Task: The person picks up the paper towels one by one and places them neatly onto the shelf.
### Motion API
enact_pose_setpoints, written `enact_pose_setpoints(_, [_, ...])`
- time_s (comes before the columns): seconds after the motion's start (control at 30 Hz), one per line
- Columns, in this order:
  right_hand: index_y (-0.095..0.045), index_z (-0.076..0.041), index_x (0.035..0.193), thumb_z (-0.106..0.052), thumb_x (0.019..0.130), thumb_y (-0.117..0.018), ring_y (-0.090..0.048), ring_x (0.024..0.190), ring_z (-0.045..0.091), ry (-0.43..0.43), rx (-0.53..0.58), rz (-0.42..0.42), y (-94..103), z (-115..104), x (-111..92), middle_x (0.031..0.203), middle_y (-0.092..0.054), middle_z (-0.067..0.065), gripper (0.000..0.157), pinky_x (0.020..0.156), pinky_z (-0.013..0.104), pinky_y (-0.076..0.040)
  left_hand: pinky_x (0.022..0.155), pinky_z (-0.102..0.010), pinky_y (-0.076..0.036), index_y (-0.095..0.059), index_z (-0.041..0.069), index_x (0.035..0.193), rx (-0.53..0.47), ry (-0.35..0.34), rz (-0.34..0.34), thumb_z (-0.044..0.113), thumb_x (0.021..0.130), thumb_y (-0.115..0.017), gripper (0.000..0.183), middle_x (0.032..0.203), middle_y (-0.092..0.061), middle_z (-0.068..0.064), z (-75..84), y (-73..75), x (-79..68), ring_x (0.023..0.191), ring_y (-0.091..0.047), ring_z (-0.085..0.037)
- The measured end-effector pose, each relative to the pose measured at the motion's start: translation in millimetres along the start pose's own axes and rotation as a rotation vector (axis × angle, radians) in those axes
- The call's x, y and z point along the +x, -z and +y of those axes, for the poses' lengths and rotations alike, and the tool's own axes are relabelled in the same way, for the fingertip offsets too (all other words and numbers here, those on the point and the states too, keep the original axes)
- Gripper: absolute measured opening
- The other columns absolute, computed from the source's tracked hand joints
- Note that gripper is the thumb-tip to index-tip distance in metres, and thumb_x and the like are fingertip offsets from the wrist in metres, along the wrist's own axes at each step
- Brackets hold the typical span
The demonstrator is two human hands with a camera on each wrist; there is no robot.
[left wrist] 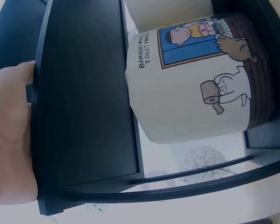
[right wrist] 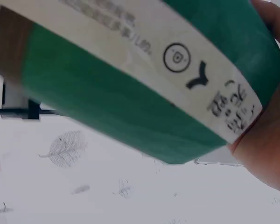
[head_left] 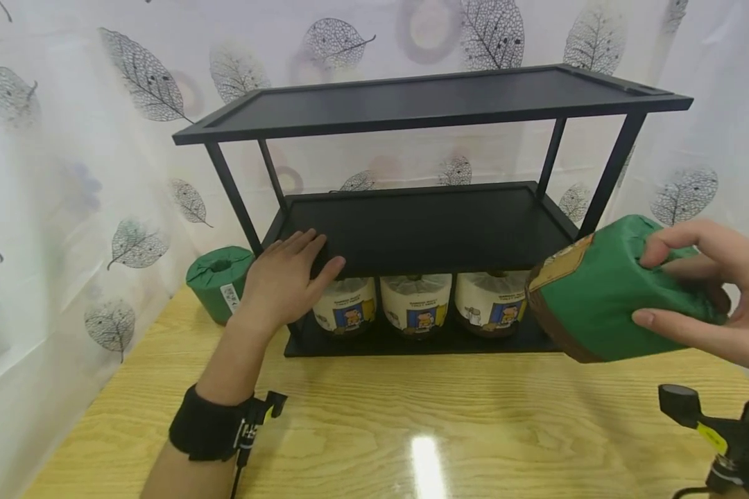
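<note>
- Hanging behind the work: white sheet printed with grey skeleton leaves [head_left: 69, 159].
- Yellow wood-grain table [head_left: 462, 423], its level top presumably keeping the rack steady.
- Black rectangular three-tier rack [head_left: 424, 111], on the table, long open side toward the person; likely so for easy reach onto each tier.
- Three cream cylindrical wrapped toilet rolls with cartoon print [head_left: 415, 305], upright in a row on the bottom tier, pictures outward; the shared facing looks deliberate.
- Green cylindrical wrapped roll with brown band [head_left: 618, 294], aloft and tilted, at the rack's right end in the head view.
- Second green cylindrical roll [head_left: 215, 287], upright on the table just beyond the rack's left end.
- Right hand [head_left: 724, 291]: thumb and fingers pinching the banded roll near one end, which leaves its far end free.
- Left hand [head_left: 287, 277]: spread, palm down on the middle tier's front left corner, grasping no roll; perhaps bracing the rack.
- Black fabric strap [head_left: 202, 423], around the left wrist, presumably securing its camera.
</note>
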State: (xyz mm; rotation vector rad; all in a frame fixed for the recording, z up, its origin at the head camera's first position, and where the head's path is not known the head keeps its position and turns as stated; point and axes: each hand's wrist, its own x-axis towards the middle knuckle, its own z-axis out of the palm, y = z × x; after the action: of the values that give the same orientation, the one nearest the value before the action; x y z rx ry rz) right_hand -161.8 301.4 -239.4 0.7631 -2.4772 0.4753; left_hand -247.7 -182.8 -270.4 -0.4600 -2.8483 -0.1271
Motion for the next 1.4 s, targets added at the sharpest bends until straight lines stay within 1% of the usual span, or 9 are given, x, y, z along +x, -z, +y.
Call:
enact_pose_setpoints(0.13, [-0.052,-0.002,0.124,0.006,0.048,-0.093,-0.043,0.052,-0.011,0.088,-0.027,0.038,-1.0,-8.6,7.6,0.064,-0.059,-0.021,0.086,0.049,0.014,-0.027,0.121,-0.054,-0.025,-0.041,0.005,0.152,0.028,-0.007,-0.027,0.066,0.101,-0.031,0.080,0.160,-0.035,-0.017,0.2,1.4,-0.8,0.148,-0.032,-0.037])
enact_pose_setpoints(0.23, [-0.053,0.003,0.123,-0.018,0.065,-0.094,-0.043,0.054,-0.012,0.169,-0.013,0.065,-2.4,-10.1,11.2,0.070,-0.061,-0.018,0.074,0.051,0.013,-0.027,0.121,-0.054,-0.025,-0.040,0.005,0.153,0.047,-0.016,-0.037,0.070,0.098,-0.034,0.084,0.160,-0.034,-0.017,0.1,2.5,-1.9,0.148,-0.032,-0.037])
enact_pose_setpoints(0.4, [-0.053,0.008,0.121,-0.067,0.089,-0.055,-0.044,0.057,-0.010,0.191,-0.110,0.171,-7.1,-15.7,20.6,0.074,-0.069,0.001,0.082,0.056,0.012,-0.030,0.121,-0.054,-0.026,-0.039,0.006,0.153,0.067,-0.027,-0.042,0.073,0.095,-0.038,0.089,0.160,-0.034,-0.017,0.1,3.7,-2.4,0.148,-0.032,-0.037])
enact_pose_setpoints(0.57, [-0.050,0.010,0.116,-0.067,0.092,-0.043,-0.064,0.044,0.023,0.218,-0.219,0.275,-14.3,-29.2,36.5,0.077,-0.072,0.027,0.080,0.045,0.026,-0.050,0.121,-0.054,-0.026,-0.039,0.006,0.153,0.079,-0.031,-0.048,0.075,0.094,-0.039,0.091,0.160,-0.034,-0.017,0.3,3.6,-2.2,0.148,-0.032,-0.037])
enact_pose_setpoints(0.77, [-0.053,0.004,0.116,-0.068,0.095,-0.035,-0.060,0.050,0.040,0.196,-0.252,0.321,-21.4,-48.6,46.3,0.073,-0.064,0.025,0.078,0.051,0.061,-0.051,0.121,-0.054,-0.025,-0.038,0.007,0.154,0.081,-0.027,-0.057,0.076,0.094,-0.037,0.092,0.161,-0.033,-0.017,0.0,3.8,-2.0,0.149,-0.031,-0.037])
enact_pose_setpoints(0.93, [-0.062,0.002,0.116,-0.067,0.095,-0.039,-0.064,0.072,0.044,0.214,-0.195,0.341,-28.9,-57.2,53.8,0.085,-0.067,0.025,0.076,0.064,0.061,-0.051,0.121,-0.054,-0.025,-0.037,0.007,0.154,0.083,-0.027,-0.057,0.076,0.094,-0.036,0.091,0.161,-0.033,-0.017,-0.8,3.8,-1.4,0.149,-0.030,-0.037])
enact_pose_setpoints(1.03, [-0.068,0.003,0.111,-0.062,0.096,-0.046,-0.065,0.086,0.044,0.290,-0.135,0.392,-36.4,-58.5,60.1,0.095,-0.071,0.023,0.070,0.091,0.045,-0.054,0.121,-0.054,-0.025,-0.037,0.007,0.154,0.082,-0.027,-0.059,0.075,0.094,-0.036,0.091,0.161,-0.033,-0.018,-0.7,3.8,-1.3,0.149,-0.030,-0.037])
enact_pose_setpoints(1.17, [-0.073,0.001,0.104,-0.052,0.097,-0.056,-0.066,0.093,0.041,0.385,-0.054,0.502,-47.5,-62.7,69.7,0.095,-0.074,0.019,0.057,0.112,0.023,-0.038,0.121,-0.054,-0.025,-0.037,0.007,0.154,0.080,-0.025,-0.062,0.075,0.094,-0.037,0.091,0.161,-0.033,-0.018,-0.4,3.7,-1.7,0.149,-0.030,-0.037])
enact_pose_setpoints(1.4, [-0.073,0.001,0.098,-0.051,0.095,-0.062,-0.062,0.100,0.046,0.326,0.011,0.707,-60.3,-67.7,80.1,0.104,-0.071,0.023,0.054,0.108,0.035,-0.045,0.121,-0.055,-0.024,-0.037,0.007,0.154,0.078,-0.024,-0.058,0.075,0.094,-0.037,0.091,0.161,-0.032,-0.018,-0.9,3.8,-1.8,0.149,-0.030,-0.037])
